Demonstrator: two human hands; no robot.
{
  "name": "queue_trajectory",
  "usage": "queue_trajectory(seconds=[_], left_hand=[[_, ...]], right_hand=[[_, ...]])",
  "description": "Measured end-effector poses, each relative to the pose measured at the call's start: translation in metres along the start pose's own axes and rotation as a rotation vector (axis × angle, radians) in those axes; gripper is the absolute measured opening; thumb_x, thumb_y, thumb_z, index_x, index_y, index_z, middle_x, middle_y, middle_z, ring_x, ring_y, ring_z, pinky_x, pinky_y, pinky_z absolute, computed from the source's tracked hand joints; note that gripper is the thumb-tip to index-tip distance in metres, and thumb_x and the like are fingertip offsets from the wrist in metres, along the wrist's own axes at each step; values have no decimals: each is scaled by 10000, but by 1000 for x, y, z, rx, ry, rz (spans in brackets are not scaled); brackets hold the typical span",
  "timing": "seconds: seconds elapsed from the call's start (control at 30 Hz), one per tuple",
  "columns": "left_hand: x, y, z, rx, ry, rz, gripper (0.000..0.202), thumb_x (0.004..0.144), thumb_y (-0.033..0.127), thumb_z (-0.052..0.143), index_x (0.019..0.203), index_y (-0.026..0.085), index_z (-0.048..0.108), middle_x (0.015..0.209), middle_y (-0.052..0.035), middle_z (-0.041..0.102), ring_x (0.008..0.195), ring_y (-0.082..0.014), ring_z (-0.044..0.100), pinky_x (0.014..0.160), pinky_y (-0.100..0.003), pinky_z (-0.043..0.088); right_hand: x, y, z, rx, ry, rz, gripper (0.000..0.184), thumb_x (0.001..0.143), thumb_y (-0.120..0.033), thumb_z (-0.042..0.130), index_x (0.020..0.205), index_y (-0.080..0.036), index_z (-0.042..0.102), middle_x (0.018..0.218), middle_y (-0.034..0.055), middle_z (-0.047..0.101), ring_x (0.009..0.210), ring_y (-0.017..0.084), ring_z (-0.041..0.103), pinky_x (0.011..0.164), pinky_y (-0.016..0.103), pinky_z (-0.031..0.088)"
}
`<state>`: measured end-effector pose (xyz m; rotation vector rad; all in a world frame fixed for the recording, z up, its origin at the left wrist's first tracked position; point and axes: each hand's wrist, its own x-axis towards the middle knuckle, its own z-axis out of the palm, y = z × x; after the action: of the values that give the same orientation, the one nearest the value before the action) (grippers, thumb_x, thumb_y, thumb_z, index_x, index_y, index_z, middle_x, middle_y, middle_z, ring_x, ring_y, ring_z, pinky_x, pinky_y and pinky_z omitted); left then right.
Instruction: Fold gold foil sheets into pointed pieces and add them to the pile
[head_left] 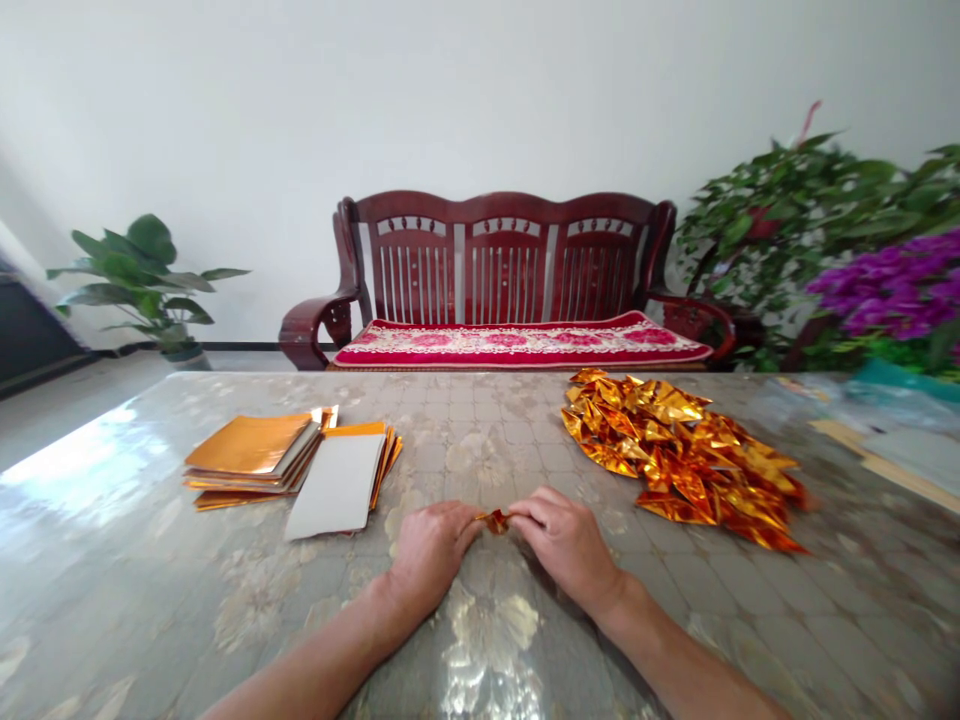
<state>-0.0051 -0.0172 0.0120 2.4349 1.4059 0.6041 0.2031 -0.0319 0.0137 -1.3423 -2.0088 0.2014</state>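
A small piece of folded gold foil paper (496,521) is pinched between my two hands, low over the middle of the table. My left hand (433,550) is closed on its left end, and my right hand (564,540) grips the right end between thumb and fingers. Most of the piece's ends are hidden by my fingertips. To the left lie a stack of gold foil paper sheets (251,445) and a second stack with a pale grey side up (335,482). On the right is a heap of folded gold foil pieces (679,450), pointed and shiny.
The table (480,450) has a glossy flower-patterned cover. At its right edge lie plastic bags (870,398) and flat card-like sheets (911,455). Behind it stands a dark red wooden bench (504,270), with a potted plant (146,275) at left and purple flowers (892,285) at right.
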Motion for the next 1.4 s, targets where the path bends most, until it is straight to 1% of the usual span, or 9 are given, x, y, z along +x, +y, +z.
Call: queue_trajectory(seconds=[0.27,0.43,0.57,0.83,0.93,1.07,1.17,1.27,1.4], left_hand=[[-2,6,-3,5,-44,-51,265,956,356,529,857,242,747,832,-30,751,806,-188,688,661,-248,371],[1,4,0,-16,-9,-130,318,953,366,508,790,226,742,779,-33,745,746,-174,678,616,-246,325],[2,5,2,-55,-3,-115,315,951,359,504,796,229,745,778,-30,744,739,-164,674,613,-240,319],[0,9,3,-65,80,-133,322,935,348,522,732,205,727,731,-33,726,686,-156,657,597,-236,335],[1,7,5,-162,80,-97,280,937,338,534,804,225,752,772,-23,743,720,-153,667,630,-224,384],[2,1,6,-258,115,-88,228,928,284,546,928,250,772,867,-22,767,786,-164,689,689,-224,446],[3,-1,5,-240,146,-72,244,933,263,534,999,257,769,896,-34,769,815,-179,697,714,-238,473],[4,-4,5,-216,180,-43,259,937,251,529,1061,280,754,934,-29,770,836,-185,707,725,-245,490],[3,-4,6,-218,205,-6,254,938,255,533,1059,277,755,962,-38,772,832,-186,714,761,-255,510]], right_hand=[[0,-3,-1,-1,42,36,146,865,-169,650,777,-244,740,739,-5,667,710,138,642,668,228,453],[1,-2,-3,55,9,14,130,861,-165,661,796,-242,743,751,-4,669,717,136,639,670,226,454],[0,-4,-3,87,-9,-30,141,872,-160,644,805,-241,738,743,-6,659,710,129,633,664,218,450],[0,-4,-1,13,46,-20,166,866,-138,610,735,-213,679,712,-2,631,672,129,608,641,224,436],[-1,-2,0,9,46,-40,161,879,-143,603,757,-218,677,730,-1,634,694,135,616,651,230,443],[-1,-1,-1,9,67,-85,97,877,-161,628,926,-231,674,808,6,659,769,161,639,696,257,473],[-1,-3,-3,4,111,-142,208,850,-138,643,1035,-230,628,921,30,676,878,189,646,788,302,503],[0,-6,-5,-34,154,-259,250,845,-128,630,1069,-241,624,1078,67,658,1014,219,618,893,366,503],[3,-8,-5,-130,186,-297,231,863,-132,605,1048,-257,662,1101,73,648,1008,226,603,877,389,508]])
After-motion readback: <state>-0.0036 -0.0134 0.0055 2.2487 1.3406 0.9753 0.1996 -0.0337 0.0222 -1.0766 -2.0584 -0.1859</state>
